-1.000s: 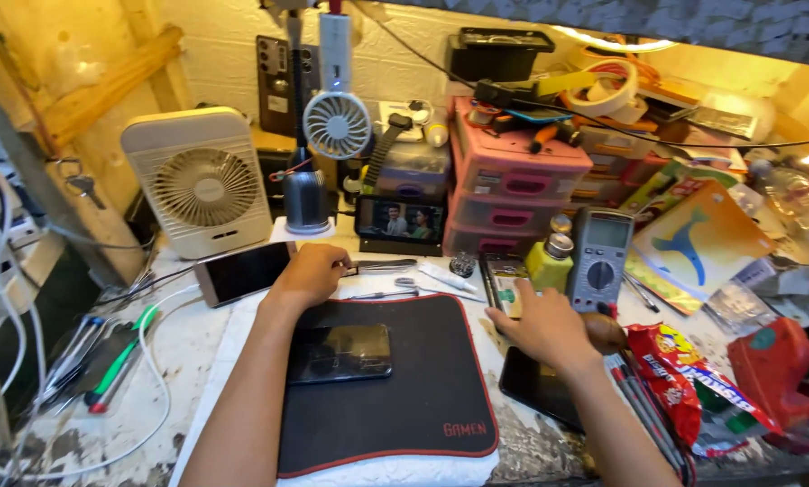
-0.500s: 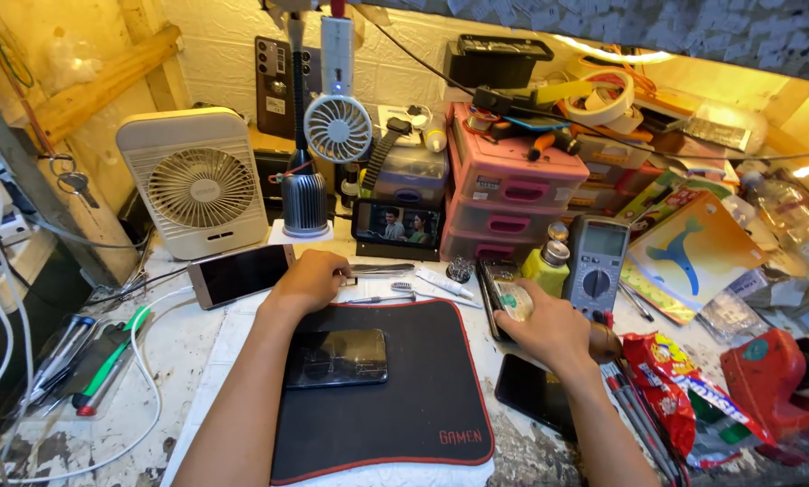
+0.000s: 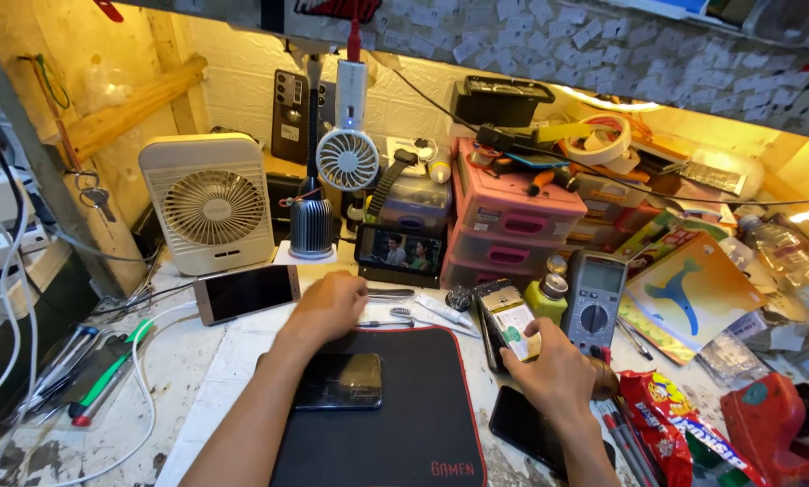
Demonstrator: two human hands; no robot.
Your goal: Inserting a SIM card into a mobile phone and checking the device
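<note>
My left hand [image 3: 330,308] rests at the far edge of a black mat with a red border [image 3: 404,433], its fingers curled at the end of metal tweezers [image 3: 392,293]. The fingers' grip is hidden under the back of the hand. A dark phone [image 3: 340,381] lies face up on the mat, just beside my left wrist. My right hand [image 3: 558,372] is right of the mat. Its fingertips pinch the near end of an opened phone [image 3: 505,317] with a green patch inside.
A white box fan [image 3: 211,203], a small clip fan [image 3: 348,159] and a phone playing video [image 3: 401,252] stand behind. A phone [image 3: 247,293] lies left, a multimeter [image 3: 594,298], pink drawers [image 3: 513,221], a black phone [image 3: 524,426], a snack packet [image 3: 661,419] and a red tape dispenser [image 3: 770,424] right.
The view has tilted a little. My right hand has edged forward onto the near end of the opened phone. My left hand stays at the tweezers.
</note>
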